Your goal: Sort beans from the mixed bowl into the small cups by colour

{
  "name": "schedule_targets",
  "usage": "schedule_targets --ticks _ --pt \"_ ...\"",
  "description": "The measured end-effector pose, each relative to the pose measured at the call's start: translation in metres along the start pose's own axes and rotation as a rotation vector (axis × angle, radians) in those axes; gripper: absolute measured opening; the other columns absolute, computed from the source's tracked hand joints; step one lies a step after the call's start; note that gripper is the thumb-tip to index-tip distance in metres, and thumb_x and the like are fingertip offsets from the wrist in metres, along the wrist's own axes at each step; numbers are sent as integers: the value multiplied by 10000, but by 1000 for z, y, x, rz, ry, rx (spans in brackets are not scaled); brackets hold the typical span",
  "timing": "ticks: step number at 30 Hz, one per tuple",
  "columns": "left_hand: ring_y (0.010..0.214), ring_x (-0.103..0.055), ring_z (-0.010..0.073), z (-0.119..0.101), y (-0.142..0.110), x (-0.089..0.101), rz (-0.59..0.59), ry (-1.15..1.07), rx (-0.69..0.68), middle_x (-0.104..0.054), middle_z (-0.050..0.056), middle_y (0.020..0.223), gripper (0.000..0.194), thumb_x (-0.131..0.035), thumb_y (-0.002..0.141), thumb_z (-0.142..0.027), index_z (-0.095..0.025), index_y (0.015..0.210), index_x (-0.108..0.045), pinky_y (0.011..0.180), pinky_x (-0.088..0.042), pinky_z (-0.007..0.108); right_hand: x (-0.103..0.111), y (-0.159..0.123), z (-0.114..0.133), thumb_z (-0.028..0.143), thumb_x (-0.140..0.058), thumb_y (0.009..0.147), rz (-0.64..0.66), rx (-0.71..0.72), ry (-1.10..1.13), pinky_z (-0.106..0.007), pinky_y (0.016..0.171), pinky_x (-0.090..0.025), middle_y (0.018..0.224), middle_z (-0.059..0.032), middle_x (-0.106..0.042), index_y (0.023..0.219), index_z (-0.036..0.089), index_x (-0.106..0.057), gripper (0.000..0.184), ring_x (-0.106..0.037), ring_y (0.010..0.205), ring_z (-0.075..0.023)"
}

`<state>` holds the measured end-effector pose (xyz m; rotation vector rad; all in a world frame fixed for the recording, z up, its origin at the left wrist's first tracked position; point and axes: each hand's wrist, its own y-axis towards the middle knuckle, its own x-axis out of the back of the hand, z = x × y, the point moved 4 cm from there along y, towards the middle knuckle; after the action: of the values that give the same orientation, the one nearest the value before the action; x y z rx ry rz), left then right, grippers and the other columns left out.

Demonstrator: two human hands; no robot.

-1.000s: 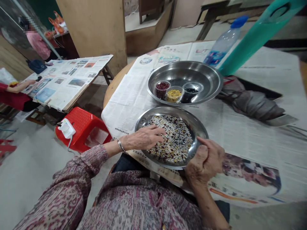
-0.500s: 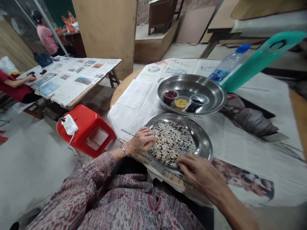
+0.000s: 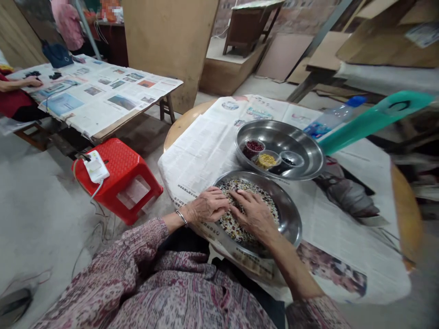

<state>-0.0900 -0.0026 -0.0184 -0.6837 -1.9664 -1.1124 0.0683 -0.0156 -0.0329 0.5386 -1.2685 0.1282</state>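
A steel pan [image 3: 291, 214] full of mixed beans [image 3: 267, 201] lies on the newspaper-covered round table [image 3: 202, 151] in front of me. My left hand [image 3: 206, 206] rests at the pan's left rim, fingers curled, fingertips at the beans. My right hand [image 3: 252, 212] lies flat on the beans, fingers stretched toward the left hand. Behind it a second steel pan [image 3: 305, 141] holds three small cups: red beans [image 3: 254, 146], yellow beans [image 3: 266, 160] and black beans [image 3: 291, 161].
A water bottle [image 3: 329, 119] and a teal object [image 3: 370, 121] lie behind the far pan; a grey folded cloth [image 3: 350, 196] lies to its right. A red stool [image 3: 116, 176] with a white charger stands on the floor left. Another papered table [image 3: 99, 96] with people stands farther left.
My right hand has left the pan's right rim and moved onto the beans toward the left hand. The left hand pulled back to the left rim. The view tilted upward.
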Motion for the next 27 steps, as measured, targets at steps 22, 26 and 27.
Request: schedule_targets --ticks 22,26,27 --pt "824 -583 160 3 -2 -2 7 -31 31 -627 36 792 164 -441 881 -119 -178 816 -580 989 -436 351 7 -32 27 149 -420 912 71 -53 297 -298 764 -527 948 -58 -637 1090 218 -637 288 -622 839 -168" --pt "783 -566 159 1 -1 2 -27 -27 11 -614 35 756 178 -420 890 -135 -177 791 -562 950 -452 344 7 -2 10 124 -451 893 58 6 131 -365 850 -509 999 -80 -668 1075 207 -663 292 -576 958 -227" --pt "767 -560 157 0 -1 3 -38 -28 8 -610 33 744 182 -416 892 -138 -178 782 -556 935 -456 340 9 2 1 134 -464 892 43 -9 69 -383 858 -503 1028 -86 -673 1061 204 -672 277 -562 980 -243"
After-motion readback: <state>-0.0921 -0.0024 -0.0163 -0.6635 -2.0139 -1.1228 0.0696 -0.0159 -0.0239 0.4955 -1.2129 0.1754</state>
